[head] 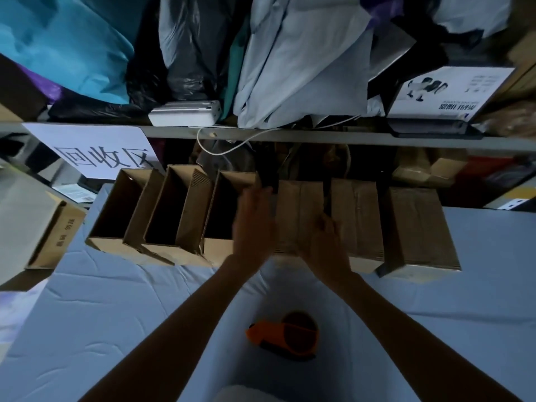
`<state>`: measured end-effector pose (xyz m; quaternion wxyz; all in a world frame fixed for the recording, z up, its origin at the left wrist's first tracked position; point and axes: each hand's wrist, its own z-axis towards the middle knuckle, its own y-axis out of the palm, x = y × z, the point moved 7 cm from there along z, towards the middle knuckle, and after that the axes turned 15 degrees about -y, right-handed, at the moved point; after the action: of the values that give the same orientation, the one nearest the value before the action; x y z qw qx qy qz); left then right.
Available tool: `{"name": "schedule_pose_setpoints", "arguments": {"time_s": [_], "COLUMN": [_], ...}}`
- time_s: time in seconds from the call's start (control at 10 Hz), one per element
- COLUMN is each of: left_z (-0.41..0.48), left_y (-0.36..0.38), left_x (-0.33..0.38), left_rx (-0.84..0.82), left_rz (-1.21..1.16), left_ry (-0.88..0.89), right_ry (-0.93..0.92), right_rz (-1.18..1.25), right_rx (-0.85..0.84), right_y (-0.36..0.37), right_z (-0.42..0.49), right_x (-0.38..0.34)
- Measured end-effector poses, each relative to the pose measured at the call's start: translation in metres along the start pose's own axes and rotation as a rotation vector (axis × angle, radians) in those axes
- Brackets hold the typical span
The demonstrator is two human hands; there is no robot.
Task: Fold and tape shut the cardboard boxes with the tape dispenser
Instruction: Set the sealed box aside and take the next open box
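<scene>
Blue-sheeted table [121,309]; box row at 12 o'clock. Left hand [255,224], right hand [324,242] flat on closed box [298,210], grip open. Tape dispenser [285,333] at 6 o'clock.

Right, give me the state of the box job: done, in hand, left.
Done: two closed boxes on the right. In hand: left hand and right hand on the middle box; tape dispenser lies unused. Left: three open boxes.

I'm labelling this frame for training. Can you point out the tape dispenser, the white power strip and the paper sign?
tape dispenser [282,335]: head view, on its orange body.
white power strip [185,113]: head view, middle of its casing.
paper sign [95,146]: head view, on the printed sheet.
</scene>
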<state>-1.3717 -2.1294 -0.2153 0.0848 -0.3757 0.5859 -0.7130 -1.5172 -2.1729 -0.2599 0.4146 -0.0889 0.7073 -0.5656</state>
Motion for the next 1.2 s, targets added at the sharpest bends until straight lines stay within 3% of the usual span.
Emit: {"name": "schedule_pose_setpoints", "arguments": {"time_s": [0.1, 0.2, 0.5, 0.6, 0.7, 0.8, 0.9, 1.0, 1.1, 1.2], "left_z": [0.017, -0.003, -0.057, -0.08, -0.102, -0.126, -0.156, -0.184, -0.204, -0.2], "left_y": [-0.002, 0.011, -0.067, -0.094, -0.112, -0.122, -0.13, -0.143, -0.169, -0.191], "left_x": [-0.029, -0.038, -0.03, -0.047, -0.066, -0.085, -0.11, -0.143, -0.177, -0.232], "left_rx": [-0.053, -0.377, -0.06, -0.026, -0.016, -0.049, -0.09, -0.084, 0.135, 0.141], "left_rz": [0.357, 0.276, 0.245, 0.219, 0.221, 0.195, 0.165, 0.119, 0.08, -0.37], "left_ry": [-0.202, -0.32, -0.01, 0.074, 0.178, 0.303, 0.398, 0.475, 0.543, 0.149], "right_ry": [0.022, 0.001, 0.079, 0.116, 0.043, -0.04, 0.023, 0.12, 0.17, 0.253], "right_rz": [-0.002, 0.005, 0.12, 0.175, 0.404, 0.657, 0.736, 0.557, 0.56, 0.602], "right_rx": [0.004, 0.016, -0.133, -0.063, 0.12, 0.144, 0.057, -0.029, 0.087, 0.194], "right_y": [0.007, 0.007, 0.002, -0.012, -0.036, -0.04, -0.022, 0.0, 0.016, 0.04], "right_z": [0.004, 0.008, 0.018, 0.011, 0.004, 0.001, -0.015, -0.045, -0.076, -0.109], "right_x": [0.009, 0.009, 0.007, -0.005, -0.046, -0.101, -0.143, -0.167, -0.193, -0.217]}}
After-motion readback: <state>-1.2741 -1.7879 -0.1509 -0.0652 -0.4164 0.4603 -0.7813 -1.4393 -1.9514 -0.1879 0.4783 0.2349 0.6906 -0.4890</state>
